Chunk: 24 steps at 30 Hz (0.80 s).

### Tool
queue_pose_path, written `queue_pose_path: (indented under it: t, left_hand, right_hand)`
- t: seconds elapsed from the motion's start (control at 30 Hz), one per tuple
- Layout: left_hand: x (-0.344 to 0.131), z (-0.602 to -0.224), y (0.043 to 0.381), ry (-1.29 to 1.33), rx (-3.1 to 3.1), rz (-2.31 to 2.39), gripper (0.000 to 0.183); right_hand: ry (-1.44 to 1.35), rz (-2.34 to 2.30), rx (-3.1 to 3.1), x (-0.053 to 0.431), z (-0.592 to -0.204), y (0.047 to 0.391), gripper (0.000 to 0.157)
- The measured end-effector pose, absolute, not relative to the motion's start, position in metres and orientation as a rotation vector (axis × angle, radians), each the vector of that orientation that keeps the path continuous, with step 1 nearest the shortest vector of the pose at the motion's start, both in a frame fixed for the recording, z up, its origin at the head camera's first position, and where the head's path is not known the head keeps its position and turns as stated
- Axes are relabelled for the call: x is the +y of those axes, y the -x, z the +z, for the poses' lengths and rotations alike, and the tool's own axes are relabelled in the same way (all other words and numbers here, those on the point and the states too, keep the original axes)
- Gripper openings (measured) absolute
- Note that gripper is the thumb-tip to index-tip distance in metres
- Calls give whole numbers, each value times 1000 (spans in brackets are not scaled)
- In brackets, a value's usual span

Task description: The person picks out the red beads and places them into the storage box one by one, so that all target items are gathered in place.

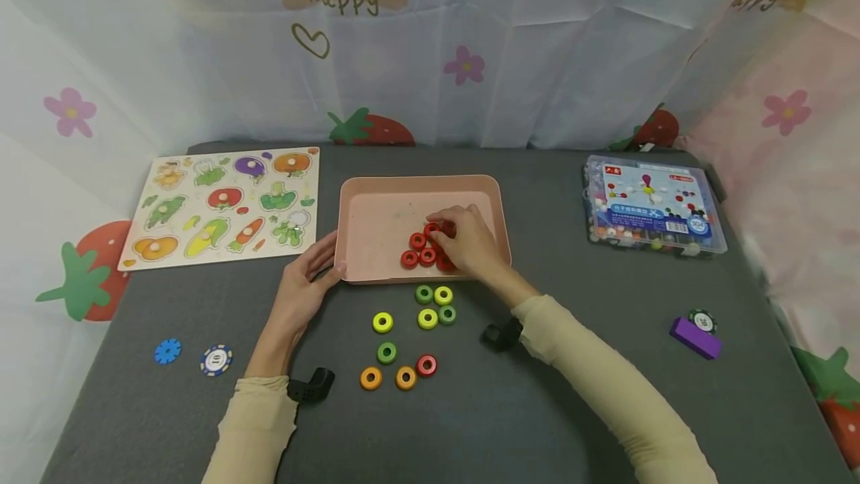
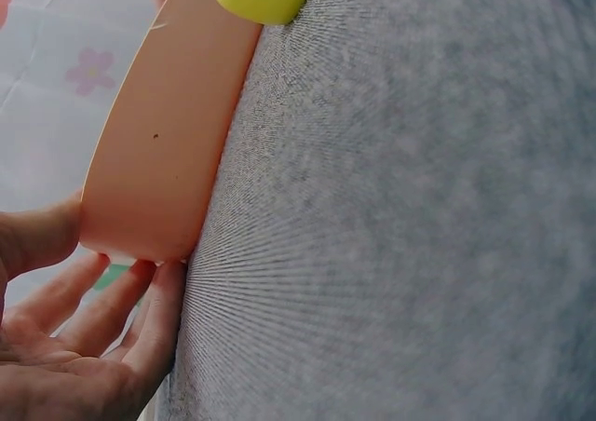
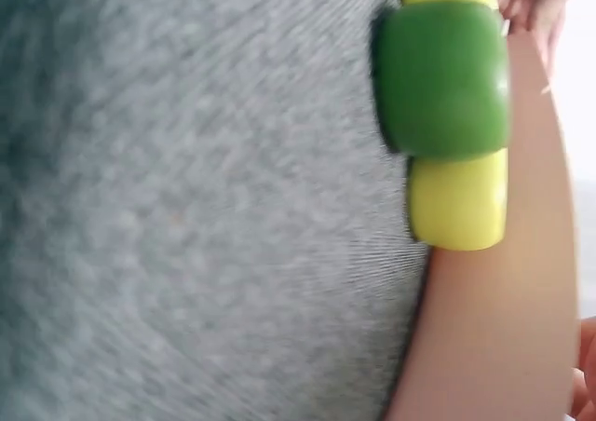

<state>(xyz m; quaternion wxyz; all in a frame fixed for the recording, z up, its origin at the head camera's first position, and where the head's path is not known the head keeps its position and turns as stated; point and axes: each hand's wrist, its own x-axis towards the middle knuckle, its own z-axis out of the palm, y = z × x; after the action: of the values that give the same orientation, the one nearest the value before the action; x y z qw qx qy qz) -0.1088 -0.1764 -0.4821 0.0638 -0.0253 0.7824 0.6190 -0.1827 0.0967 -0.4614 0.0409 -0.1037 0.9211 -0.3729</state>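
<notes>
A pink tray (image 1: 369, 230) lies on the grey table. My left hand (image 1: 305, 284) holds its front left corner, the thumb at the rim and the fingers against the outer wall. In the left wrist view those fingers (image 2: 160, 323) reach down to the tabletop beside the tray wall (image 2: 154, 174). My right hand (image 1: 470, 239) reaches over the front rim into the tray and pinches a red ring (image 1: 449, 227), partly hidden by the fingers. Several other red rings (image 1: 417, 248) lie close together around it. In the right wrist view, my right fingers (image 3: 585, 374) show only at the edge.
Green and yellow rings (image 1: 427, 326) sit just before the tray; orange rings (image 1: 371, 387) and one red ring (image 1: 426, 374) lie nearer. A vegetable puzzle board (image 1: 201, 219) is at left, a clear plastic case (image 1: 655, 204) at right. Chips (image 1: 216, 359) and a purple block (image 1: 695, 338) lie outward.
</notes>
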Motion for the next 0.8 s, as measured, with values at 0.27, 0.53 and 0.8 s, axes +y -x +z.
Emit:
queue_pose_path:
  t: [0.27, 0.53, 0.8]
  left_hand:
    - [-177, -482, 110, 63, 2371, 1866, 59]
    - [-177, -484, 111, 56, 2382, 1852, 59]
    - [-179, -485, 110, 77, 2378, 1846, 59]
  right_hand:
    - [759, -1263, 2649, 104, -442, 152, 22]
    - [1053, -927, 2221, 109, -440, 89, 29]
    - [1022, -838, 2206, 114, -453, 71, 37]
